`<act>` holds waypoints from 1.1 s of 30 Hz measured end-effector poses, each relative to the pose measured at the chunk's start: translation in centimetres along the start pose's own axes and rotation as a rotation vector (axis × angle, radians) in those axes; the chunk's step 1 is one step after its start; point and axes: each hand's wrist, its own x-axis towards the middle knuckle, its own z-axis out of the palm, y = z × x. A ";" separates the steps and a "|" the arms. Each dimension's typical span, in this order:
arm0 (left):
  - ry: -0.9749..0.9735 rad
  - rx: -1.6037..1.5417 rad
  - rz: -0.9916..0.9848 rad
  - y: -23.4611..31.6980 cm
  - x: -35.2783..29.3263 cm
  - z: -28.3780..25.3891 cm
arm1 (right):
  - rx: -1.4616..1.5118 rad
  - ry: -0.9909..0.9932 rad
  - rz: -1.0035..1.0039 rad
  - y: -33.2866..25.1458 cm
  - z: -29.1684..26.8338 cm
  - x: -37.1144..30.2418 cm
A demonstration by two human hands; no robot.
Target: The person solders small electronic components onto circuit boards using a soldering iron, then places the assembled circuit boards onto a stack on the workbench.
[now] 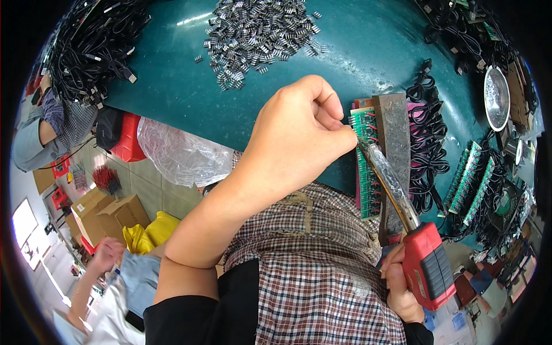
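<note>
The left forearm [215, 210] runs diagonally from lower left to upper right, with the elbow bent below a short black sleeve [181, 319]. The left hand [296, 132] is positioned above the near edge of the green worktop [172, 80], back of the hand facing up. Its fingers curl inward, and the thumb extends to the right, its tip at the left edge of the circuit board [368, 201]. Whether this grip is closed on a small part cannot be told; the fingertips are partly hidden.

The right hand [402, 290] is low at the right, in front of the checked apron [322, 276]. Its grip is clamped around the red and black handle of the soldering iron [428, 264]. The iron is inclined up and to the left, its tip close beside the left thumb at the board.

The board lies lengthwise along the left side of a dark metal bar [394, 144]. Black cables [428, 149] lie to the right of the bar. A pile of small connectors [259, 34] lies beyond the left hand.
</note>
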 end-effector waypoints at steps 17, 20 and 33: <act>0.011 0.004 0.007 0.1 -0.1 -0.1 | -0.117 0.061 0.076 -0.7 0.1 -0.9; -0.005 -0.001 0.003 0.4 -0.1 -0.3 | 0.008 0.104 0.131 -1.3 0.4 -0.8; 0.591 1.023 0.621 -0.2 3.7 -2.5 | -1.046 -0.166 -0.342 3.4 -0.5 -2.5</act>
